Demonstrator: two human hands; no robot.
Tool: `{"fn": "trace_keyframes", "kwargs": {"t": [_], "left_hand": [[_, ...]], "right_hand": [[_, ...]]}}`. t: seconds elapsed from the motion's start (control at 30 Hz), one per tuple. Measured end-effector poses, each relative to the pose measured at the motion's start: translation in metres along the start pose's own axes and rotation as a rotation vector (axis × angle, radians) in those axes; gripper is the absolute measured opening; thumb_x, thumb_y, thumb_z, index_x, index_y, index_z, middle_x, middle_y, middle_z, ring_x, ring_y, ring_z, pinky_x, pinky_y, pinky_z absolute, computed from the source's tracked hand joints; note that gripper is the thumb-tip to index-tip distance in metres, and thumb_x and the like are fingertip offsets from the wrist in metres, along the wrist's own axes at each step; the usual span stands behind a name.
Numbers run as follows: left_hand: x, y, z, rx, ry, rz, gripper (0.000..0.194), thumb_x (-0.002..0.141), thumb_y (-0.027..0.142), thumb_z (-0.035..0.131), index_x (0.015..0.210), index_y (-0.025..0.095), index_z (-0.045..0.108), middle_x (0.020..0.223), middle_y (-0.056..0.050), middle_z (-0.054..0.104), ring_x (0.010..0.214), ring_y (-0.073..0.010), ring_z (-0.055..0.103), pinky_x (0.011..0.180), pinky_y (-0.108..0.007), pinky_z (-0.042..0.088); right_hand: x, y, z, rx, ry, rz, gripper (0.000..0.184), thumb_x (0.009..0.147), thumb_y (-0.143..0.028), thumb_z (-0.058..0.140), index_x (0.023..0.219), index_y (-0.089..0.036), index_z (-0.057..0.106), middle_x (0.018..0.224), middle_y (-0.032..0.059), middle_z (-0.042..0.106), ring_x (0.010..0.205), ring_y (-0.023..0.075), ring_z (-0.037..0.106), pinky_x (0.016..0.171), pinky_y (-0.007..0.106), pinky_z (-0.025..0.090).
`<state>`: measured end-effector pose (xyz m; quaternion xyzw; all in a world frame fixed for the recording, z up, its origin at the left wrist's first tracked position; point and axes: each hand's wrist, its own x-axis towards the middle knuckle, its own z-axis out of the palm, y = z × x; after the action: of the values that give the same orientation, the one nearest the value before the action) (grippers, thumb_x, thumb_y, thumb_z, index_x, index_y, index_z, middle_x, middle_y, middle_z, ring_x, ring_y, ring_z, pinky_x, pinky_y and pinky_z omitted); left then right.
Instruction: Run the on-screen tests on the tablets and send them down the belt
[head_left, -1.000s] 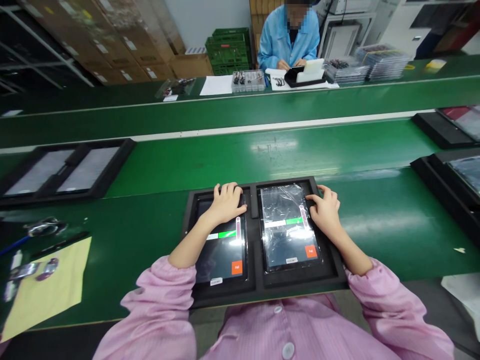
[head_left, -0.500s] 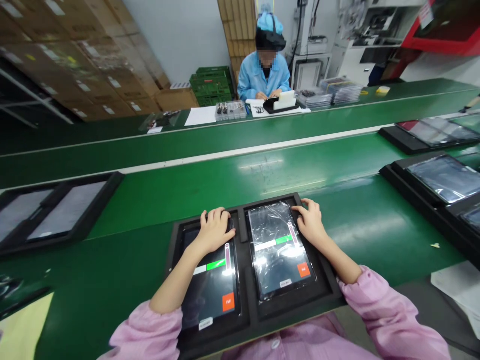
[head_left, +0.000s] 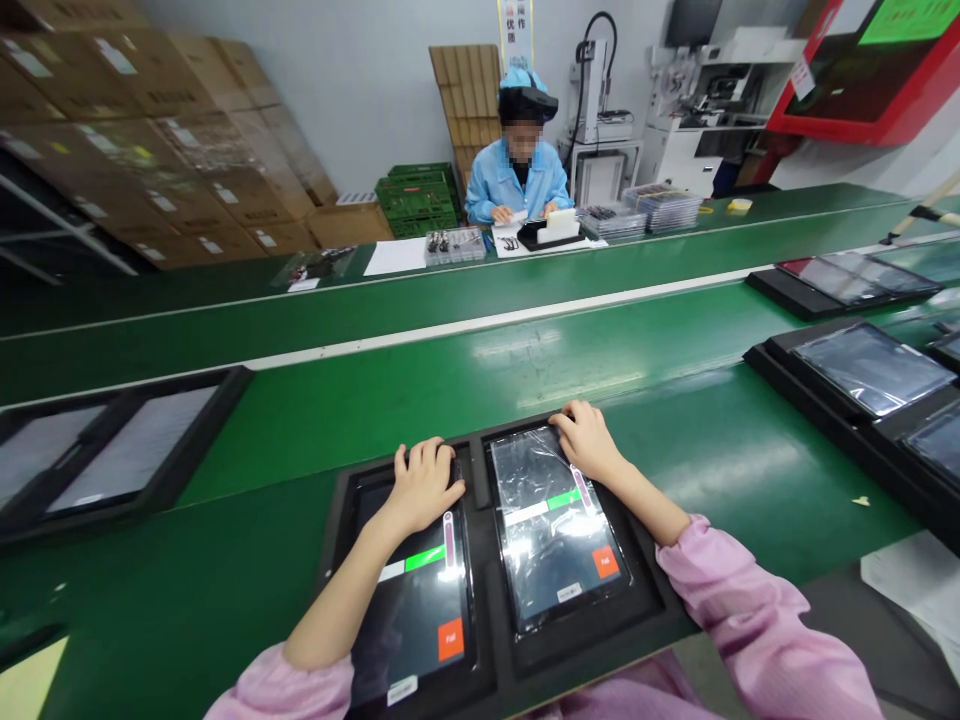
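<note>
A black foam tray (head_left: 491,600) lies in front of me with two tablets side by side in it. The left tablet (head_left: 405,625) and the right tablet (head_left: 544,545) are lit, each showing a white-and-green bar and an orange "Fail" box; film with glare covers the right screen. My left hand (head_left: 424,485) rests open over the upper part of the left tablet, fingers spread toward the tray's far edge. At the right tablet's upper right corner, my right hand (head_left: 589,440) touches the edge with its fingers apart, holding nothing lifted.
Another black tray with tablets (head_left: 127,440) lies at left. More trayed tablets (head_left: 874,370) are at right, near white sheets (head_left: 915,590). Across the green bench (head_left: 360,375), a co-worker in blue (head_left: 517,180) handles a small item beside stacked clear trays (head_left: 664,208).
My right hand has shifted left along the tray's far edge to the right tablet's upper corner. My left hand stays on the left tablet. The camera view has tilted up slightly.
</note>
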<state>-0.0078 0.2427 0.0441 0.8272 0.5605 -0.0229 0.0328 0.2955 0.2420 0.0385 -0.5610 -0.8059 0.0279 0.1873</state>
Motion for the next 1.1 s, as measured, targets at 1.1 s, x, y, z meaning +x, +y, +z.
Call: {"fn": "trace_keyframes", "kwargs": {"t": [1.1], "left_hand": [[0.0,-0.001,-0.009,-0.009,0.021,0.021,0.03,0.082,0.039,0.05,0.104,0.018,0.054,0.121,-0.016,0.056,0.119,-0.0341,0.05,0.111,-0.062,0.027]], "right_hand": [[0.001,-0.004,0.001,-0.209,0.042,0.125,0.021,0.099,-0.023,0.047,0.095,-0.014,0.066,0.099,0.0111,0.06,0.098,0.0256,0.049,0.092,0.039,0.027]]}}
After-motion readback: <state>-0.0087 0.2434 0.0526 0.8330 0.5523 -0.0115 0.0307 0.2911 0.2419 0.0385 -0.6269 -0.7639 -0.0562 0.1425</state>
